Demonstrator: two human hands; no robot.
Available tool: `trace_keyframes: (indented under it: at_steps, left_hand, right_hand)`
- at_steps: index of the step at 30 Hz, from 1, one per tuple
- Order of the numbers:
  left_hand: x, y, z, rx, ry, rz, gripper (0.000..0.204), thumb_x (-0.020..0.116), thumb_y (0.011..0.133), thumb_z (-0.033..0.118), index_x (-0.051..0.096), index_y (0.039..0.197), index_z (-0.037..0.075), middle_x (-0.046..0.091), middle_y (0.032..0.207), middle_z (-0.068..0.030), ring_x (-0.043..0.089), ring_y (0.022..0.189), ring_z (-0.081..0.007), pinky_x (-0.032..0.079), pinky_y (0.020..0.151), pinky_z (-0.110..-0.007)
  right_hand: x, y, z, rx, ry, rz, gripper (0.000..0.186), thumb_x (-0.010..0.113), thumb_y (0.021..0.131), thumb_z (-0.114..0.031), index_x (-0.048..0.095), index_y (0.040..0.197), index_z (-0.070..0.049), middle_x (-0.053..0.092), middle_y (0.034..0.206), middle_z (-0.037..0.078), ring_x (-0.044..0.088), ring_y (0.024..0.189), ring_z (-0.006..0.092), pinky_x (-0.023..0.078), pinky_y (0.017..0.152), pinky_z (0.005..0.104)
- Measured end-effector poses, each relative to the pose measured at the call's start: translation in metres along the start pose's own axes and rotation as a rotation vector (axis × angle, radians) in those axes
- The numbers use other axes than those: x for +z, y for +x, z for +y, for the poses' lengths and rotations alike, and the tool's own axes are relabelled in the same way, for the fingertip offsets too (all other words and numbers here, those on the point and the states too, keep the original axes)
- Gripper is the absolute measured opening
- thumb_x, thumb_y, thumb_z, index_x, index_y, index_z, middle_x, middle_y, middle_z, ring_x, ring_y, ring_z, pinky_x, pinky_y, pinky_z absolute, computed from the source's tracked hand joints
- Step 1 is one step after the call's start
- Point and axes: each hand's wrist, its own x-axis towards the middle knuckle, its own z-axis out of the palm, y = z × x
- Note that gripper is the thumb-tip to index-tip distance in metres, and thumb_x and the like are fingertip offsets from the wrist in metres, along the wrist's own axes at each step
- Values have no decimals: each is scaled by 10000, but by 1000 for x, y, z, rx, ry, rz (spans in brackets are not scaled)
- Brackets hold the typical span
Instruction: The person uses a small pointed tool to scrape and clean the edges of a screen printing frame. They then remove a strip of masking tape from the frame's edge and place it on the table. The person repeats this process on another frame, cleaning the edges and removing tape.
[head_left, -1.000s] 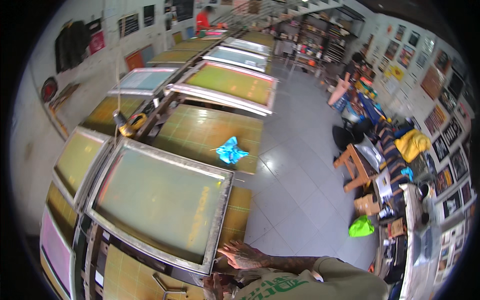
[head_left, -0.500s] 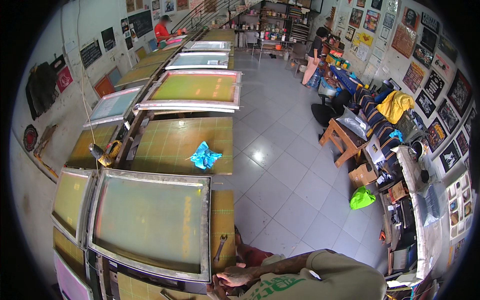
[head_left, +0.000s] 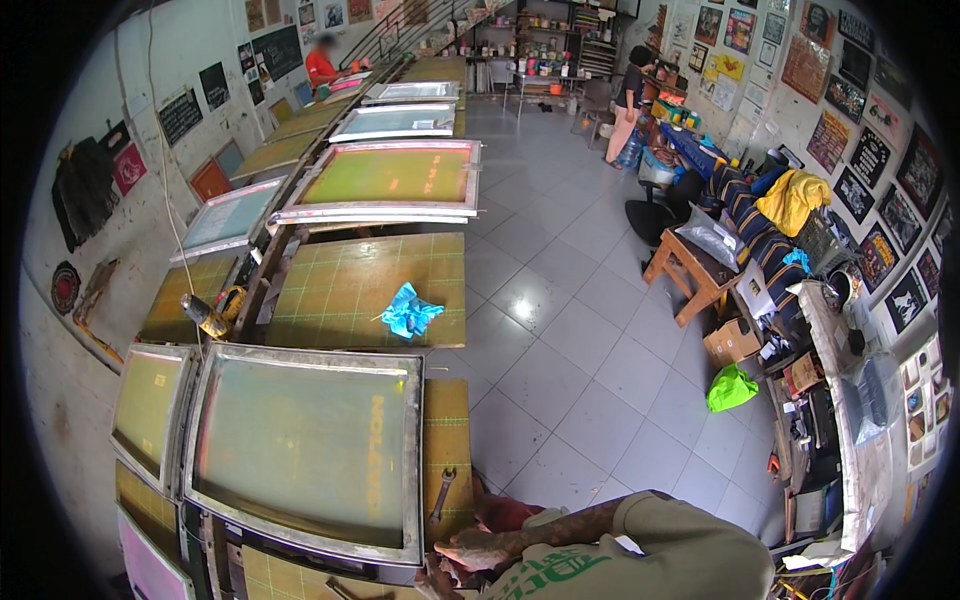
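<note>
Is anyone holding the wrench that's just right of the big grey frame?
No, the wrench lies on the yellowish board, apart from the right hand below it in the picture.

Bright light casts white glare on the tiled floor [head_left: 580, 335] off the worktop's [head_left: 340, 285] right edge, while fisheye distortion bends the dark-cornered periphery.

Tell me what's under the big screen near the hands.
A board juts out right of the screen, with a wrench on it; whatever lies directly beneath is covered.

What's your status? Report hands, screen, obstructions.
Hands close together, grip unclear. Large framed screen just left of them. Wrench on board ahead, clear of hands.
</note>
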Motion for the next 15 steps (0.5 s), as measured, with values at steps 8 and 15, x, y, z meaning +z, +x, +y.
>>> trace_keyframes:
  at_steps: [8,15]
  left_hand:
    - [-28,57,-77,91,-232,-154,404,690,867,251,612,1130,-46,688,976,-178,690,771,-261,538,577,-354]
    - [-36,63,-93,60,-525,-352,496,596,918,334,551,1239,-42,637,1130,-218,678,860,-296,553,630,-375]
  right_hand:
    - [2,0,0,15,310,-176,521,571,879,-301,521,1297,6,656,874,168,675,765,314,512,669,455]
    - [9,5,7,22,483,-213,502,581,874,-298,529,1267,11,658,878,177,676,778,324,513,675,462]
